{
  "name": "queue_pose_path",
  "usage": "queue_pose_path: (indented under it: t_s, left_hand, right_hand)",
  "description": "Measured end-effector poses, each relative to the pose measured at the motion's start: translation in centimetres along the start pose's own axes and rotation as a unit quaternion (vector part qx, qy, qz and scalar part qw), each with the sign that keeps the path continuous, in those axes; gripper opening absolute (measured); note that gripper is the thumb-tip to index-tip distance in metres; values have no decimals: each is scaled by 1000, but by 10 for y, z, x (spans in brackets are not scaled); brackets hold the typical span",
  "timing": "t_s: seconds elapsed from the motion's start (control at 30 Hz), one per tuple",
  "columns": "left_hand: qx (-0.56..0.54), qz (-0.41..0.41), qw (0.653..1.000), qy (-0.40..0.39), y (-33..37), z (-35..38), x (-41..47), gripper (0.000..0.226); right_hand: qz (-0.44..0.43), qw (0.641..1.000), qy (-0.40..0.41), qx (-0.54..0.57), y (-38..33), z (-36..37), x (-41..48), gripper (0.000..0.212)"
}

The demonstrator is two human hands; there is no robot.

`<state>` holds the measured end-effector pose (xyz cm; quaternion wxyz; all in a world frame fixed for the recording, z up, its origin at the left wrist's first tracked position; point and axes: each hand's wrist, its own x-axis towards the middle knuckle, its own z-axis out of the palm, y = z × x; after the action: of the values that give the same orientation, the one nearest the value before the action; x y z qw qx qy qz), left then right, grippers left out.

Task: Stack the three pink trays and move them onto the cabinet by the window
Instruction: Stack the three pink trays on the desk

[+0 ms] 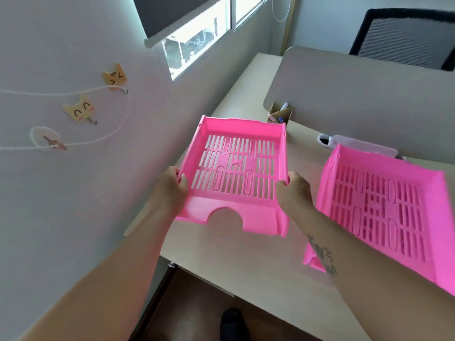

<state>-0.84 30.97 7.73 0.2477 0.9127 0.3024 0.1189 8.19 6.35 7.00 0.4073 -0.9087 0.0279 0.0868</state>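
Head view: left hand (170,187) and right hand (291,190) each closed in a grip on a side wall of one pink slotted letter tray (236,173), lifted above the worktop (246,254), notched front edge nearest the body, long axis running away from the grip toward the window (197,38). To the right of the grip, just beside the right forearm: second pink tray (384,207), possibly already two nested, cannot tell. Both arms extended, wrists level.

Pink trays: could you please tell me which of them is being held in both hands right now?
The left pink tray, near the wall: the left hand and right hand grip its side walls. The right pink tray lies untouched on the desk.
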Motion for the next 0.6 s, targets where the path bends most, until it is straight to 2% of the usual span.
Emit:
queue_pose_path:
  t_s: [0.2, 0.3, 0.47, 0.6]
  left_hand:
    - [-32, 60, 998, -6, 94, 23, -28, 19]
    - [-61, 82, 994, -29, 140, 44, -50, 21]
    - [-84, 100, 988, -81, 215, 84, -99, 23]
    - [-81, 107, 986, -101, 242, 108, -131, 22]
  right_hand:
    - [5, 997, 79, 13, 38, -98, -6, 44]
    - [16, 994, 109, 9, 70, -145, -12, 45]
    - [41, 983, 176, 28, 134, -222, -25, 34]
    - [52, 983, 171, 36, 177, -251, -33, 28]
